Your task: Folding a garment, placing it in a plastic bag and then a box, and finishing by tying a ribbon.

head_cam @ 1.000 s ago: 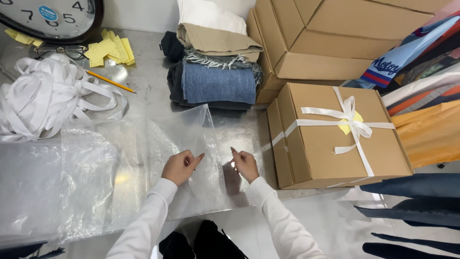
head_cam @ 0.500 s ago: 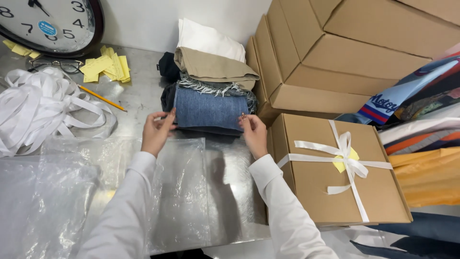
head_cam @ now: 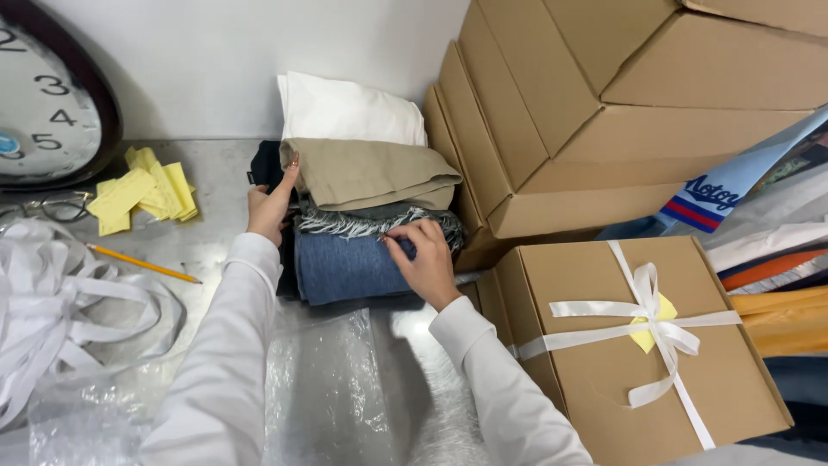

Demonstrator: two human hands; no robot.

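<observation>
- On the metal table [head_cam: 216,173], against the white wall, stands a stack of folded clothes [head_cam: 362,216]: a white piece at the back, a tan piece on top, a frayed grey-green layer under it, folded blue denim [head_cam: 345,269] lower down, and dark cloth at the bottom and left.
- Both hands have left the clear plastic bag [head_cam: 332,397], which they were smoothing a second ago, and have come up to the stack; half a second ago they were just reaching its front edge.
- The left hand [head_cam: 269,207] now lies against the stack's left side, fingers stretched upward along the dark and tan layers. It is flat and open, pressing and not pinching.
- The right hand [head_cam: 423,259] rests on the front of the denim, its fingers curled at the seam between the frayed layer and the denim. Whether they have closed on cloth I cannot tell.
- By my reading the work has moved from bag to clothing: the bag lies flat and empty just in front of the stack, and the hands bracket the pile from both sides.
- Around them: a ribbon-tied cardboard box [head_cam: 638,345] to the right, plain boxes behind it, yellow paper slips [head_cam: 142,194], a pencil [head_cam: 142,263], a heap of white ribbon [head_cam: 69,302], and a wall clock [head_cam: 43,103].
</observation>
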